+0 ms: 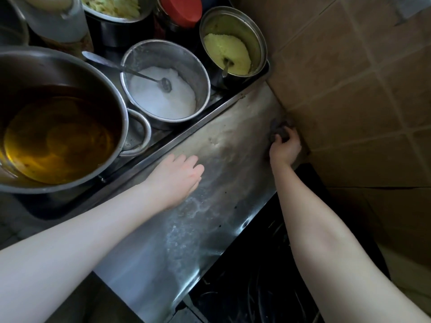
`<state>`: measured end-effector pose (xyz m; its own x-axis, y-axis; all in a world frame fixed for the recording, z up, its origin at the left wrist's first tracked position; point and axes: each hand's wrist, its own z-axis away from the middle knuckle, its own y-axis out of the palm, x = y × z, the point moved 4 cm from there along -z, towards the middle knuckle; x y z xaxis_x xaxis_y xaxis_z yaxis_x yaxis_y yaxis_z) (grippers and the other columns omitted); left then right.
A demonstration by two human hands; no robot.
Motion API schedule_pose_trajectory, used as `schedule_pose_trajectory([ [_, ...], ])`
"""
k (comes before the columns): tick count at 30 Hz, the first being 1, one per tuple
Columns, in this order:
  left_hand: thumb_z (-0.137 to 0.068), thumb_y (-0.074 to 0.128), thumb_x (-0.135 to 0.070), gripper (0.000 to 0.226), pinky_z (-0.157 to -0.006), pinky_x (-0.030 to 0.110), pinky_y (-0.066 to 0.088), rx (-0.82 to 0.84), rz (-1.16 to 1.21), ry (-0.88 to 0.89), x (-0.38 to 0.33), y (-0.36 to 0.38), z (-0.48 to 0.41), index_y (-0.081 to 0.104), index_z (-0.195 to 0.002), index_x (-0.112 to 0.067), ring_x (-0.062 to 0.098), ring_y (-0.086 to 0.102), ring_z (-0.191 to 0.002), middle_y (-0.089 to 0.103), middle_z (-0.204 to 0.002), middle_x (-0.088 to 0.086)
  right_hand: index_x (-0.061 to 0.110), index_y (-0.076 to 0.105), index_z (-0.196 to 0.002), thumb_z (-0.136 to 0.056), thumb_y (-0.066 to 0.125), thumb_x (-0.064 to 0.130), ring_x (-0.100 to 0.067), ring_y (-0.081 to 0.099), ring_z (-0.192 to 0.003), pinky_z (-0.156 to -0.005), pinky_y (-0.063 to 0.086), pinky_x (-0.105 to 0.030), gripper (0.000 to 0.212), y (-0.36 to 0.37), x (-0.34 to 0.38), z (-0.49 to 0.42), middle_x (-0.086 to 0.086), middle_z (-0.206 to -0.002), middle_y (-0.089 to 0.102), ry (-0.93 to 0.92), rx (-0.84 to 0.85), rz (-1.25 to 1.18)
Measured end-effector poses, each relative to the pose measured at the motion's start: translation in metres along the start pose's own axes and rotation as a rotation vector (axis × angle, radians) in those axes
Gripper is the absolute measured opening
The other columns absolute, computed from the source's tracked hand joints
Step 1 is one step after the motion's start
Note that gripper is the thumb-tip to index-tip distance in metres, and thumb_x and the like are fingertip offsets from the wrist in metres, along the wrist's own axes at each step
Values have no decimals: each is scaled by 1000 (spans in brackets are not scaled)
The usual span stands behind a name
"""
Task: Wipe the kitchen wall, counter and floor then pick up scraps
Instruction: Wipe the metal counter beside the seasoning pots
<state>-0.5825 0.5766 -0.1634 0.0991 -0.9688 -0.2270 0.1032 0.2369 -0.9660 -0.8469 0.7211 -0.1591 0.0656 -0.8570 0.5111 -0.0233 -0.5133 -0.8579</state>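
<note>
A steel counter (pixel 224 164) runs diagonally through the view, streaked with wet soapy marks. My right hand (pixel 285 145) grips a dark scrubbing pad (pixel 278 129) and presses it on the counter's far end, right where the steel meets the brown tiled wall (pixel 349 101). My left hand (pixel 179 176) rests flat on the counter's left edge with its fingers straight, holding nothing.
A large pot of amber oil (pixel 58 127) stands at the left in a tray. Beside it are a steel bowl of white salt (pixel 163 89) with a spoon and a bowl of yellow powder (pixel 231 47). A dark stove top (pixel 263 276) lies below the counter.
</note>
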Motion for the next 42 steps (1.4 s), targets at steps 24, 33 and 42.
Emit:
schedule_pose_trajectory([
  [24,-100,30,-34,35,-89,38,41,55,40,-38,15,-9,80,46,-126,-16,28,49,-118,43,-138,6,19,68,-110,-83,63,6,-27,46,-121,-94,34,-22,30,14,20,231,3,-134,56,-491,217,87],
  [33,-101,29,-34,34,-88,37,40,38,6,9,23,-8,137,45,-126,-18,27,49,-118,43,-139,6,15,68,-111,-82,62,5,-27,49,-122,-100,31,-17,31,4,17,178,-1,-136,54,-47,103,31],
  [42,-100,32,-30,31,-88,37,45,64,-6,103,38,-6,191,50,-120,-15,27,51,-116,46,-137,10,12,68,-110,-84,59,1,-30,45,-118,-98,34,-27,30,34,76,303,-2,-135,56,-423,264,53],
])
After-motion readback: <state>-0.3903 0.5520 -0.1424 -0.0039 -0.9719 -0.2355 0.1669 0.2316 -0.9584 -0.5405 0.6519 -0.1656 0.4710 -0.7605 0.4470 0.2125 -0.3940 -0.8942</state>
